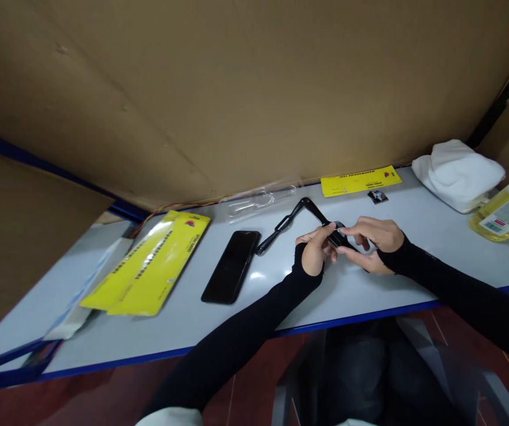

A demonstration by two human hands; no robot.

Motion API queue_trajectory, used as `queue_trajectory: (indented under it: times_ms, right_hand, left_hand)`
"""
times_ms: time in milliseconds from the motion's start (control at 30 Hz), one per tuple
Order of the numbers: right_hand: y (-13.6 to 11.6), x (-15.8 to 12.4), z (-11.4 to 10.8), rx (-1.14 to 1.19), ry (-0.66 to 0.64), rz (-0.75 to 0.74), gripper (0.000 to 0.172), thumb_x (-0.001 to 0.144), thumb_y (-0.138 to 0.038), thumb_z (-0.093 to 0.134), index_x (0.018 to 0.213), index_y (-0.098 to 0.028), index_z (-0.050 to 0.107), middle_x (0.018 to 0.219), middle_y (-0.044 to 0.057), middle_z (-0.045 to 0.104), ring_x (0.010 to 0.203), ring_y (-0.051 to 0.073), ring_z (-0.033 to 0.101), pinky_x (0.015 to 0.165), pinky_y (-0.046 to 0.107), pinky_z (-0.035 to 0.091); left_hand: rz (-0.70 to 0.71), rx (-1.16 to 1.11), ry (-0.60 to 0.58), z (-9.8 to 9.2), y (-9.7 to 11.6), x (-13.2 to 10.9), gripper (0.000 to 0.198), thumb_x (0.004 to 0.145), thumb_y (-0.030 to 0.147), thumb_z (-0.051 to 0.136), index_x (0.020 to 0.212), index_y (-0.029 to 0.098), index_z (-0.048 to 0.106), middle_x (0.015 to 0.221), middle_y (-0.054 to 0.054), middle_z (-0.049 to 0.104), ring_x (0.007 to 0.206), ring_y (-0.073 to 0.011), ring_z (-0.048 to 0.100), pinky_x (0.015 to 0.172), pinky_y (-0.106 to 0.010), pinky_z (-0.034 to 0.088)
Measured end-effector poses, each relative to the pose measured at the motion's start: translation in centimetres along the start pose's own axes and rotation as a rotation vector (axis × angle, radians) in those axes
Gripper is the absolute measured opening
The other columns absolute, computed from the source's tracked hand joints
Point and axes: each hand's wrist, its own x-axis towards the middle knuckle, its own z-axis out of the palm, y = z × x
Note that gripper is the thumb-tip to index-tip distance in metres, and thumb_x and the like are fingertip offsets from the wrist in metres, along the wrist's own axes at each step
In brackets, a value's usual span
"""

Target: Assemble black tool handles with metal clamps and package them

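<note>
Clearly between both sets of fingertips sits the dark block (336, 238) of a black strap (315, 212); the left hand (314, 251) pinches it, thumb on top, while the right hand (376, 236) meets its other side, index finger bent, thumb a little apart below. Whether the right fingers grip or only press, I cannot tell. From the block the strap bends away and back to its slotted end, beside a phone (232, 266) on the pale table (352, 296). Behind lie a clear tray (258, 204), a yellow pack (360, 180) and a small card (377, 197); more yellow packs (156, 266) lie left, a white bundle (458, 174) right. Brown board (258, 89) walls the far side; red floor (254, 378) shows below. The block's underside is hidden, the card's picture too small to read, and a bottle (502, 210) is cut off at the right edge.
</note>
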Motion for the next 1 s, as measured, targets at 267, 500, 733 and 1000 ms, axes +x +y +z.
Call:
queue_trajectory:
  times_ms: [267,500,733,1000]
  right_hand:
    - [-0.73,0.43,-0.09,0.030,-0.005,0.096,0.016,0.094,-0.032,0.073,0.105,-0.021,0.071,0.074,-0.004,0.062,0.050,0.007,0.047,0.051,0.023,0.040]
    - [-0.63,0.29,0.30,0.072,-0.018,0.090,0.009,0.093,-0.028,0.072,0.098,-0.021,0.071,0.073,-0.004,0.061,0.050,0.008,0.046,0.051,0.025,0.039]
    - [-0.34,0.24,-0.20,-0.025,0.041,0.084,0.041,0.088,-0.033,0.079,0.063,-0.022,0.050,0.060,-0.006,0.046,0.049,0.008,0.034,0.049,0.028,0.034]
    - [-0.55,0.17,0.08,0.041,-0.007,0.047,0.036,0.090,-0.030,0.078,0.067,-0.021,0.052,0.062,-0.006,0.048,0.050,0.007,0.037,0.050,0.026,0.033]
  left_hand:
    - [-0.013,-0.067,-0.004,-0.19,-0.24,0.29,0.033,0.061,0.040,0.087,0.064,0.012,0.070,0.055,-0.007,0.065,0.043,-0.0166,0.059,0.035,-0.024,0.038]
    - [-0.035,-0.083,-0.004,-0.27,-0.27,0.52,0.033,0.061,0.040,0.088,0.062,0.012,0.070,0.055,-0.007,0.065,0.042,-0.0149,0.058,0.035,-0.024,0.042]
    - [-0.048,-0.080,-0.010,-0.31,-0.47,0.49,0.035,0.057,0.040,0.089,0.062,0.010,0.072,0.055,-0.007,0.065,0.043,-0.0174,0.061,0.035,-0.025,0.043]
    - [-0.019,-0.110,-0.011,-0.46,-0.39,0.62,0.034,0.062,0.041,0.088,0.062,0.011,0.071,0.056,-0.007,0.065,0.042,-0.0148,0.057,0.036,-0.025,0.042]
